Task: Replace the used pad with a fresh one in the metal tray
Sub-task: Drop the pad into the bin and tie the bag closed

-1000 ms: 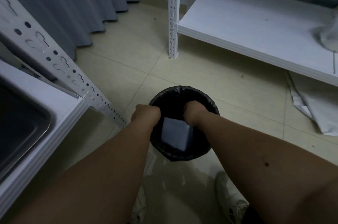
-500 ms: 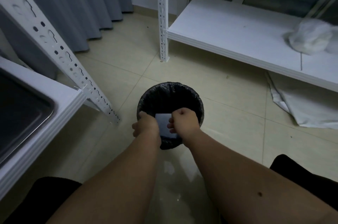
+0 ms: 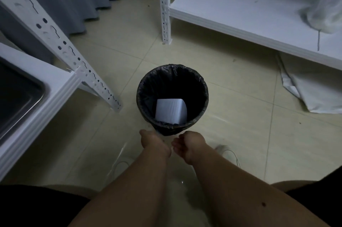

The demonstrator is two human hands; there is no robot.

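Lying folded inside the black-lined bin, pad lower edge hidden, both hands loosely curled, holding nothing

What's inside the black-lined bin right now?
A folded white pad lies inside the bin, leaning on the liner's near wall. Whatever sits beneath it or in the dark bottom is hidden. Neither hand is in the bin.
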